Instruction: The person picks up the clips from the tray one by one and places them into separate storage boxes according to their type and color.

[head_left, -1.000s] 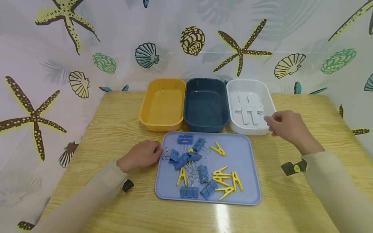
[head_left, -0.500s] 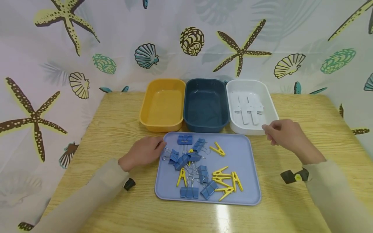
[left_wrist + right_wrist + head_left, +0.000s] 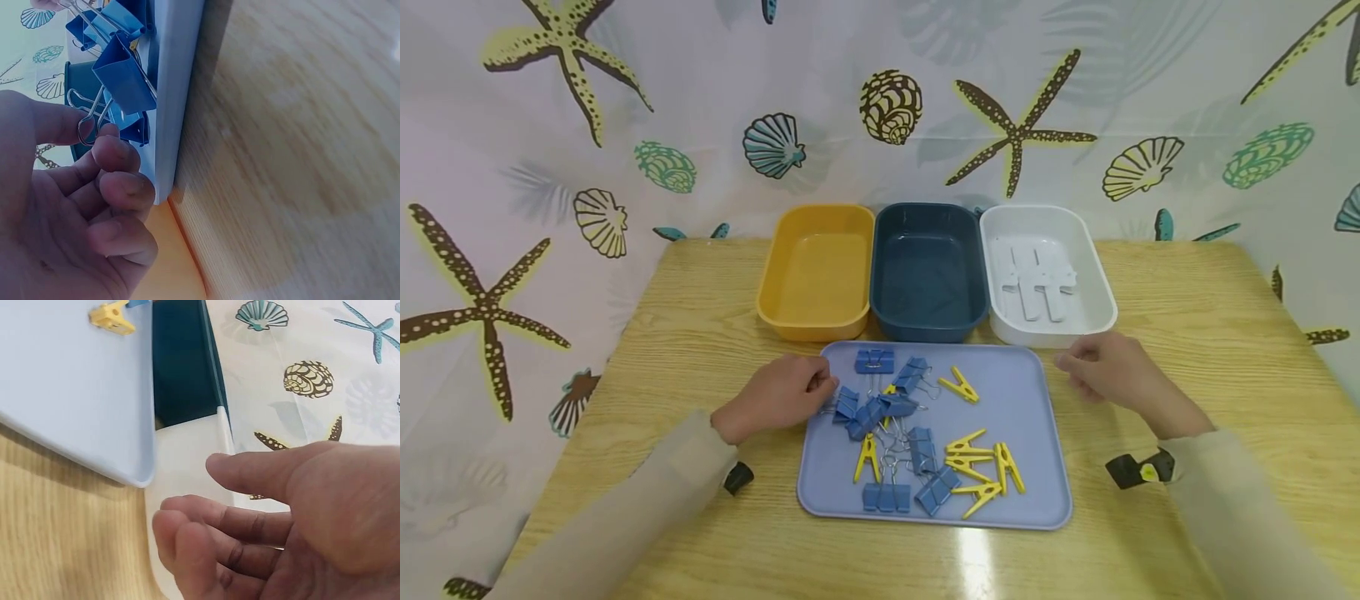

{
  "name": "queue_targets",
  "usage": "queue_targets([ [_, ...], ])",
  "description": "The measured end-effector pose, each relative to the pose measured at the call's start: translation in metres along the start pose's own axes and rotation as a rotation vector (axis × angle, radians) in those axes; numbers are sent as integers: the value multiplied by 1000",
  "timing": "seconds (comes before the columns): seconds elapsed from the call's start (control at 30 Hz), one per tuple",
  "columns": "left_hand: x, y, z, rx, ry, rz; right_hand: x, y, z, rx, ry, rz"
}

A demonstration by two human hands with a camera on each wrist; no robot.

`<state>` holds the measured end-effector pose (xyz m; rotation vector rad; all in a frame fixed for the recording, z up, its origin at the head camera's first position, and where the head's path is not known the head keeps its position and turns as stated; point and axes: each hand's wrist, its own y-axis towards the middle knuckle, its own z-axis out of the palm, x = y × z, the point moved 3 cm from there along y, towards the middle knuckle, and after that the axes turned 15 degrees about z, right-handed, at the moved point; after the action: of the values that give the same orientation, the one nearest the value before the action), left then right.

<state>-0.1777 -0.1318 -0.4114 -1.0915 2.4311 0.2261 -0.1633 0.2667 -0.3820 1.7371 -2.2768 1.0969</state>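
My left hand [image 3: 778,396] is at the tray's upper left edge. Thumb and forefinger meet around the wire handles of a blue binder clip [image 3: 125,78], pinching them, while the other fingers curl loosely. In the head view that same binder clip [image 3: 846,404] lies just beyond the fingertips, its handles partly covered. Several more blue binder clips [image 3: 887,497] and yellow clothespins [image 3: 1006,467] lie mixed on the light blue tray [image 3: 1015,400]. My right hand [image 3: 1112,375] hovers by the tray's upper right corner, fingers relaxed and nothing between them.
Behind the tray three bins stand side by side: yellow [image 3: 820,279], dark blue [image 3: 928,279] and white [image 3: 1093,308]. A few white clip-like pieces [image 3: 1037,287] lie in the white bin. A curtain [image 3: 842,50] printed with shells and starfish hangs behind the wooden table [image 3: 715,292].
My right hand has moved from the white bin's front corner down and left toward the tray. My left hand has shifted slightly right, over the tray's edge onto the binder clip's handles.
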Motion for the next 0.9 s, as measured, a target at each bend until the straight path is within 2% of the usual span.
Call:
queue_targets([
  [0.2, 0, 1, 0, -10, -5, -6, 1, 6, 12, 7, -31, -9],
  [0.37, -1, 1, -3, -24, -50, -8, 2, 12, 18, -4, -63, -37],
  [0.53, -4, 1, -8, -35, -62, 28, 1, 17, 23, -12, -112, -69],
  [0.73, -9, 1, -15, -46, -53, 44, 0, 18, 25, -59, -166, -116],
  [0.9, -10, 3, -18, -59, -14, 91, 0, 20, 26, -64, -173, -105],
])
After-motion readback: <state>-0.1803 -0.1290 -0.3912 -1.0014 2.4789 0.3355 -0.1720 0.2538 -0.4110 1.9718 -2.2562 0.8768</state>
